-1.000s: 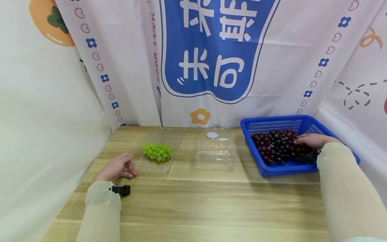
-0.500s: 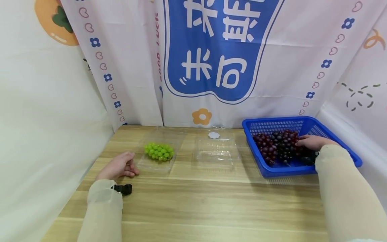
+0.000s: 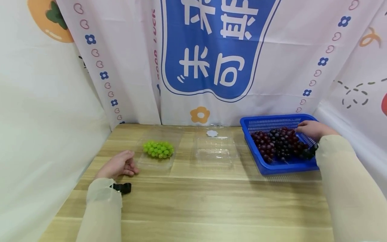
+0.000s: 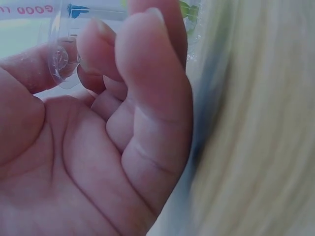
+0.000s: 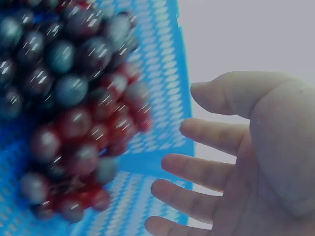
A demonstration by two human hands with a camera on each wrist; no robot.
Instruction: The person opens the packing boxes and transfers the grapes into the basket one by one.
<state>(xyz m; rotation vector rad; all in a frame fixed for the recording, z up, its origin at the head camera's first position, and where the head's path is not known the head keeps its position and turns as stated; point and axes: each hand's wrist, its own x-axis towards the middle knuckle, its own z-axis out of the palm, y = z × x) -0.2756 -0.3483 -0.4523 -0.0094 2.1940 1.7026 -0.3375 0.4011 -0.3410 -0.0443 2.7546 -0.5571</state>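
Note:
In the head view my left hand (image 3: 118,165) is at the left edge of a clear plastic box (image 3: 155,163) with a bunch of green grapes (image 3: 158,149) in it. The left wrist view has the box's rim (image 4: 63,73) between my thumb and curled fingers, which pinch it. My right hand (image 3: 314,129) hovers over the right part of a blue basket (image 3: 263,169). Its fingers are spread and hold nothing, as the right wrist view shows. Dark grapes (image 3: 281,143) fill the basket's left and middle, with redder grapes (image 5: 81,145) nearest my right hand.
A second clear plastic box (image 3: 215,153), its lid raised and bearing a white label (image 3: 212,133), stands between the first box and the basket. A printed cloth (image 3: 211,60) hangs behind the wooden table (image 3: 193,201), and white cloth borders both sides.
My right hand has risen off the grapes and shifted toward the back right of the basket, its fingers letting go. My left hand stays by the box of green grapes.

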